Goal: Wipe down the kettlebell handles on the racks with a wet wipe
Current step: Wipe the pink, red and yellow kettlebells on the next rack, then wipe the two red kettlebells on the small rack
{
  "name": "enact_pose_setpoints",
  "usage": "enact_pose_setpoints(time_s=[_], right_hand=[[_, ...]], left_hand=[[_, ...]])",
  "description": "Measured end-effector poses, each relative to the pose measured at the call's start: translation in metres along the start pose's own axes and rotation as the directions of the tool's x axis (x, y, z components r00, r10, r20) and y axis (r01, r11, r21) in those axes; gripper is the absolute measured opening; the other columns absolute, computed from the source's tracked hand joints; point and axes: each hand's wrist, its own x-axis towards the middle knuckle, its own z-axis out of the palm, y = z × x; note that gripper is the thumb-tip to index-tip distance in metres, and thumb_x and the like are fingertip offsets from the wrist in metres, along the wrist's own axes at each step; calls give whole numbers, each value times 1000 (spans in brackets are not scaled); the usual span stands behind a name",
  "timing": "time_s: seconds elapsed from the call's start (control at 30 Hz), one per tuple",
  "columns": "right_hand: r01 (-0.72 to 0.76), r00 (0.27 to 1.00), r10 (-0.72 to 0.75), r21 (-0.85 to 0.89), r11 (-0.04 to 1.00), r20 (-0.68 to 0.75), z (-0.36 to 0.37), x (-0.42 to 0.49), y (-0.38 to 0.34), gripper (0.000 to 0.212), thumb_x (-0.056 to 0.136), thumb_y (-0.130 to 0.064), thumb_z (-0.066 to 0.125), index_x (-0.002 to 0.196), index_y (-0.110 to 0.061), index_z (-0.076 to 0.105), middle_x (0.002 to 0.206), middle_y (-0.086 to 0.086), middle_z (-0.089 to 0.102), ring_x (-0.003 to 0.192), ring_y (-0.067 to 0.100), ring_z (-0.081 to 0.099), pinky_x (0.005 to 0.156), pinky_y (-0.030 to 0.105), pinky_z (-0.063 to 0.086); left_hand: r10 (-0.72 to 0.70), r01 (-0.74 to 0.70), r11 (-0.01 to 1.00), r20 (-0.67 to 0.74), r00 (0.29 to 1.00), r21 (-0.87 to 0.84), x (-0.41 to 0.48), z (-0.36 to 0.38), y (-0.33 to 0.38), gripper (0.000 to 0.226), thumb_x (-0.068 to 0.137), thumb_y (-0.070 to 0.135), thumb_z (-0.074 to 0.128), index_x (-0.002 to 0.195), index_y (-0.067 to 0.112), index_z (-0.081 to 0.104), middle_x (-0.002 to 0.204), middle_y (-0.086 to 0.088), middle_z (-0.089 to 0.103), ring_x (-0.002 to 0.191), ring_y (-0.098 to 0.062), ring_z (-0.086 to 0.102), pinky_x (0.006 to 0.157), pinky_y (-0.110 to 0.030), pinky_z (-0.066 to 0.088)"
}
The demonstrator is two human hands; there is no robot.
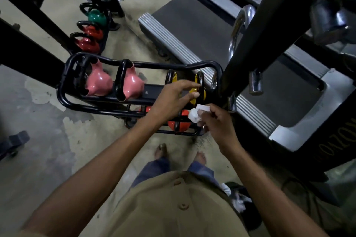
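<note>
Kettlebell handle: black, on yellow kettlebell, right end of the rack, upper tier.
Wet wipe: crumpled, white, just beside it.
Right hand: pinches the wipe.
Left hand: fingers spread, holding nothing, near the handle.

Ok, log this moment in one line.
left hand: open over yellow kettlebell | right hand: grips crumpled wet wipe | rack: pink kettlebells untouched
</note>
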Motion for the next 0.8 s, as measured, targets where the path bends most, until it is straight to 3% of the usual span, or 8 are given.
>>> enact_pose_setpoints(time_s=[0.07,0.17,0.3,0.43,0.53,0.67,0.8], right_hand=[[9,1000,-9,22,1000,22,10,-3,-1,13,98,-23,63,97,-11,69,83,15,71,73,18,66,61,38,53],[50,997,-54,60,997,62,31,-12,-2,10,98,-25,67,101,-15,66,80,6,70,67,15,66,58,33,53],[91,995,-92,16,996,40,74,-31,-1,9,99,-23,68,103,-16,64,79,18,65,60,14,61,54,31,51],[80,996,-80,11,997,30,129,-52,1,13,101,-25,68,102,-13,64,79,22,66,62,21,61,57,40,52],[16,996,-24,90,996,81,176,-68,3,16,97,-16,74,110,-12,67,86,24,66,69,22,64,60,34,57],[-101,987,83,135,986,136,238,-89,22,26,95,-4,72,120,-7,68,76,-1,68,72,16,65,66,30,59],[-185,977,173,94,978,124,287,-105,46,16,97,-9,71,113,-7,72,94,20,75,76,30,64,67,42,53]], left_hand=[[-106,104,985,-9,994,-136,-33,-3,1,28,94,26,75,122,21,76,114,8,75,106,-1,70,94,-23,55],[-199,202,947,41,979,-249,-80,-9,-9,37,90,26,81,126,21,73,114,9,76,105,-5,72,93,-32,59],[-213,215,911,45,976,-353,-122,-22,-34,41,83,18,86,123,19,75,115,4,77,108,-15,73,97,-44,58],[-238,232,906,27,971,-355,-151,-47,-73,30,87,13,82,116,18,76,108,6,77,102,-11,72,93,-37,58],[-288,275,855,39,957,-439,-177,-75,-112,29,90,4,75,117,14,75,106,-1,78,99,-17,74,88,-32,60],[-389,343,759,36,920,-553,-213,-111,-169,31,90,-8,70,120,1,72,107,-14,78,97,-22,75,83,-27,60],[-451,416,700,93,888,-581,-248,-131,-205,23,90,-9,69,112,-2,74,103,-13,79,89,-16,74,79,-27,60]])
